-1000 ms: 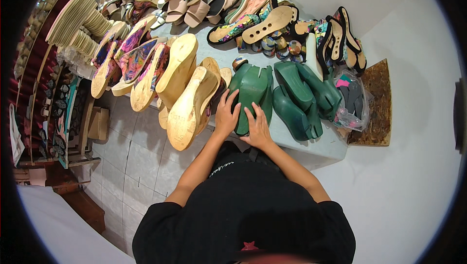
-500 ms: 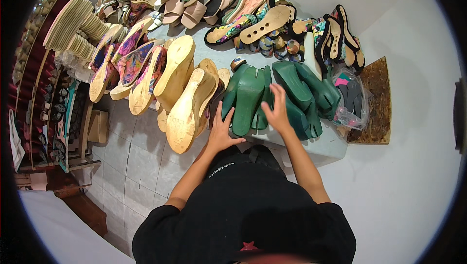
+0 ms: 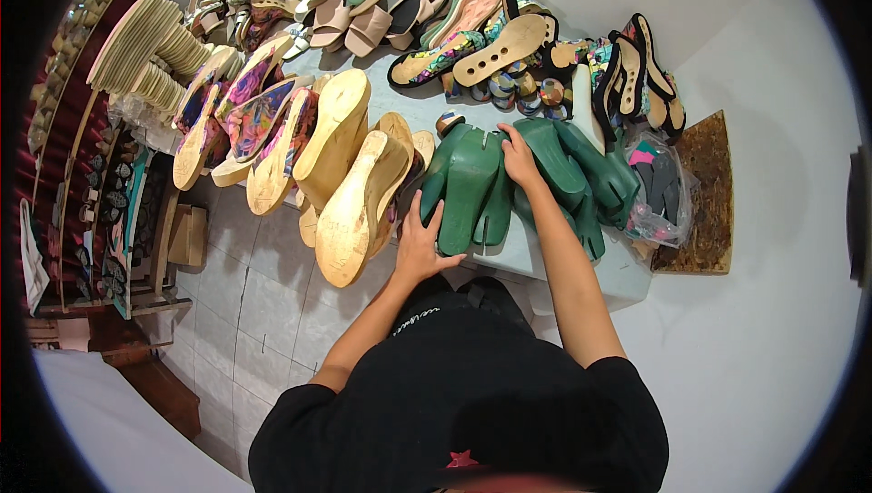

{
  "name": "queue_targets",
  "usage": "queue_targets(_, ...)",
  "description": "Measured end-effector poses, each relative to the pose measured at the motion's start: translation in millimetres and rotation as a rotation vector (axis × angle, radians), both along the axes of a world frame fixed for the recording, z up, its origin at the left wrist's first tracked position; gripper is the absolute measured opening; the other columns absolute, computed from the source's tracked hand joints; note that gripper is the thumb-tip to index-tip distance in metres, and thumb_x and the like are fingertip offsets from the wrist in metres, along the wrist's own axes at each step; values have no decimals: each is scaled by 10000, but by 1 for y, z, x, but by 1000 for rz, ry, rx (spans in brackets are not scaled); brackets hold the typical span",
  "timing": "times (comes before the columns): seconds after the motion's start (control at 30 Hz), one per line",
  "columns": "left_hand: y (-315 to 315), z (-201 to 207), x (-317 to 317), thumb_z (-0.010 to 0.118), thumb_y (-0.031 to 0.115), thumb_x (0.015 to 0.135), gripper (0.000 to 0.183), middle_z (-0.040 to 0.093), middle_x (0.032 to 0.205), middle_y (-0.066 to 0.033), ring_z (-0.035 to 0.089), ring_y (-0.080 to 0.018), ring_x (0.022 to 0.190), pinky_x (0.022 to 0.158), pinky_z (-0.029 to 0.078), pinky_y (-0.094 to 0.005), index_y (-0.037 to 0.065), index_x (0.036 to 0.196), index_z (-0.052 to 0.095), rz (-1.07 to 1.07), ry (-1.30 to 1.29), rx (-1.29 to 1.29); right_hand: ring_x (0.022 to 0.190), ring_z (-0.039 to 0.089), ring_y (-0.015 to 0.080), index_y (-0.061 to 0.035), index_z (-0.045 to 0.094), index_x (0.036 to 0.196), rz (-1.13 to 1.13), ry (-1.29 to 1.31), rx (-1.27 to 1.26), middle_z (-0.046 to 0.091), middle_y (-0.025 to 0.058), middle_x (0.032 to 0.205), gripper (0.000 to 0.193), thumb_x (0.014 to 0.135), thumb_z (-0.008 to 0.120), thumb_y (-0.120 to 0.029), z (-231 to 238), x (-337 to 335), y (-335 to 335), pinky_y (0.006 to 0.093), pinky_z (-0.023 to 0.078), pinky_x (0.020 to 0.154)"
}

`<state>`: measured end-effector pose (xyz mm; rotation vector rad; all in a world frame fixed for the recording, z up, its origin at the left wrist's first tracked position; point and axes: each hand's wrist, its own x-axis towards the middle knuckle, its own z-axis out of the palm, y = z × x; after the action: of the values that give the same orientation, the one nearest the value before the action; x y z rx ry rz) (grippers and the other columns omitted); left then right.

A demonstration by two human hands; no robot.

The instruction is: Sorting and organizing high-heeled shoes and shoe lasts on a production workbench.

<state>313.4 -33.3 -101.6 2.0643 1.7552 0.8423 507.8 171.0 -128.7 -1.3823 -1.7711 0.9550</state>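
Several dark green shoe lasts (image 3: 472,182) lie bunched on the table in front of me. My left hand (image 3: 421,244) rests against their near left side, fingers spread and thumb stretched along the near end. At the far right of this group, my right hand (image 3: 520,159) touches a last with its fingertips; its fingers are extended, partly hidden against the green surface. Neither hand lifts anything. Another group of green lasts (image 3: 556,164) lies just right of my right hand. To the left of my left hand stand pale wooden wedge soles (image 3: 350,220).
Patterned sandals (image 3: 292,143) crowd the table's left side. Colourful wedges with perforated soles (image 3: 509,49) and plain slides (image 3: 368,29) line the back. A clear plastic bag (image 3: 668,198) and a brown board (image 3: 710,193) are at the right. Stacked insoles (image 3: 136,39) rise far left.
My right hand has moved forward, from above the lasts down to their far right end. One last between the hands now sits closer against its neighbour. My left hand stays at the near left side.
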Motion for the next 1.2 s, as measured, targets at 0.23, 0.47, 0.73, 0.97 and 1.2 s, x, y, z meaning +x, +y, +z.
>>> queue_targets(0.23, 3, -6, 0, 768, 490, 556, 1001, 177, 1415, -295, 355, -493, 1173, 945, 367, -509, 106, 1381, 353, -3, 27, 50, 1158, 464, 346, -69, 497, 1193, 12, -21, 38, 501, 172, 1235, 353, 845, 436, -68, 1, 6, -8, 377, 354, 983)
queue_targets(0.47, 4, -3, 0, 775, 507, 559, 970, 182, 1422, -282, 365, -485, 1175, 945, 371, -504, 142, 1371, 389, 8, 19, 35, 1099, 497, 355, -26, 508, 1161, 20, -6, 112, 530, 190, 1158, 340, 829, 444, -58, 4, 6, -22, 377, 375, 948)
queue_targets(0.73, 3, -8, -2, 755, 504, 584, 932, 180, 1429, -272, 365, -469, 1192, 952, 367, -494, 151, 1369, 397, -2, 1, 44, 1095, 505, 352, -7, 507, 1158, -26, 1, 169, 531, 190, 1167, 333, 834, 445, -53, 0, 9, -27, 368, 374, 959)
queue_targets(0.97, 1, -4, 2, 779, 450, 598, 937, 151, 1436, -269, 356, -470, 1195, 961, 359, -491, 129, 1375, 365, 15, -11, 49, 1065, 496, 357, -25, 542, 1102, -136, 113, 243, 510, 182, 1160, 305, 801, 494, -19, 24, 16, -63, 394, 387, 934)
queue_targets(1.2, -1, 8, 7, 767, 376, 624, 961, 92, 1448, -275, 272, -491, 1239, 994, 307, -521, 112, 1403, 269, 23, 0, -5, 1059, 418, 357, -54, 558, 1065, -513, -340, 566, 494, 168, 1102, 319, 753, 595, -104, 68, 73, -108, 441, 339, 922)
